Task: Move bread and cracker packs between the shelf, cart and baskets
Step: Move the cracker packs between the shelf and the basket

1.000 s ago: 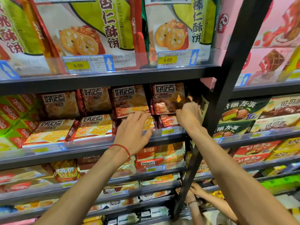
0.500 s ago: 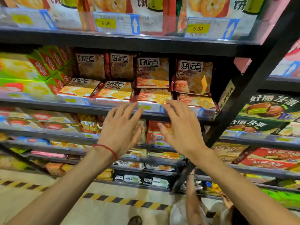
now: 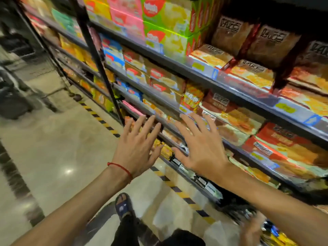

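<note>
My left hand (image 3: 137, 145), with a red string on its wrist, hovers with fingers spread in front of the black shelf (image 3: 204, 77). My right hand (image 3: 200, 145) is beside it, also spread and holding nothing. Neither hand touches a pack. Orange-and-brown cracker packs (image 3: 252, 75) lie stacked on the shelf boards up to the right. Red-and-orange packs (image 3: 276, 144) fill the board just right of my right hand. Green and yellow boxes (image 3: 170, 23) stand higher up. The view is blurred by motion.
A black shelf upright (image 3: 95, 55) rises left of my hands. Yellow-black tape (image 3: 177, 189) runs along the floor at the shelf foot. My sandalled foot (image 3: 123, 205) is below. Another person's hand (image 3: 252, 228) reaches in at bottom right. A dark object (image 3: 12, 96), too blurred to identify, stands at far left.
The view has swung left and down, so the shelf now runs diagonally and the aisle floor shows. Both hands have come off the shelf and stay spread with nothing in them.
</note>
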`<state>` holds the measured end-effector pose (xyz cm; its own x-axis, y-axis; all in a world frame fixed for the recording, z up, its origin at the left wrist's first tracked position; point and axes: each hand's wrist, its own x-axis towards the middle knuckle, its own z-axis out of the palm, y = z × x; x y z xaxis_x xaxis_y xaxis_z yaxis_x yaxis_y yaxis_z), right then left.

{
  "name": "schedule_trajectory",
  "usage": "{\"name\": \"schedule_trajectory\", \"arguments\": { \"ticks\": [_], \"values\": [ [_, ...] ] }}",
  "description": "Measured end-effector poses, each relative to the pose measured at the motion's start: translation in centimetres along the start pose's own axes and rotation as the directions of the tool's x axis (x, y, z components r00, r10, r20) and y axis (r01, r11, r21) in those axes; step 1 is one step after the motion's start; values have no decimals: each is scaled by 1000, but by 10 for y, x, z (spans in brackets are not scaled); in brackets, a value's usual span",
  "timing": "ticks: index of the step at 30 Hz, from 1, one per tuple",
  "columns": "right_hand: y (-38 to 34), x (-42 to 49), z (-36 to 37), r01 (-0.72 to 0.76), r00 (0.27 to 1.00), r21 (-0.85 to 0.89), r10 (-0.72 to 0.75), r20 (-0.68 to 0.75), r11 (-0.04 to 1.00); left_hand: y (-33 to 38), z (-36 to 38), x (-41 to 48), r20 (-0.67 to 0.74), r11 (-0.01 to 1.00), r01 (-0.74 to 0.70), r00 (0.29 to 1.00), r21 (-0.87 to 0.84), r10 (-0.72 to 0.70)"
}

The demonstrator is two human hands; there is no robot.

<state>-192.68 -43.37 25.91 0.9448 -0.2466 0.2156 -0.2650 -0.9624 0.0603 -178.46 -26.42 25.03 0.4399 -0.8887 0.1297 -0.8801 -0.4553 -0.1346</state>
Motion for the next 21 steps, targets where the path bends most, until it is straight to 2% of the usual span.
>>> {"name": "schedule_trajectory", "arguments": {
  "ticks": [5,10,15,21],
  "values": [
    [-93,90,32,169,986,44,-169,0,985,-104,23,-45,54,981,191,980,-10,-191],
    [-195,183,64,253,965,95,-258,40,963,-223,45,-77,100,932,361,926,44,-364],
    [-293,264,87,341,940,223,-325,-107,913,-337,56,-108,84,866,495,862,63,-499],
    [-384,365,107,378,924,217,-383,-23,900,-450,82,-127,107,784,617,777,69,-621]
  ]
}}
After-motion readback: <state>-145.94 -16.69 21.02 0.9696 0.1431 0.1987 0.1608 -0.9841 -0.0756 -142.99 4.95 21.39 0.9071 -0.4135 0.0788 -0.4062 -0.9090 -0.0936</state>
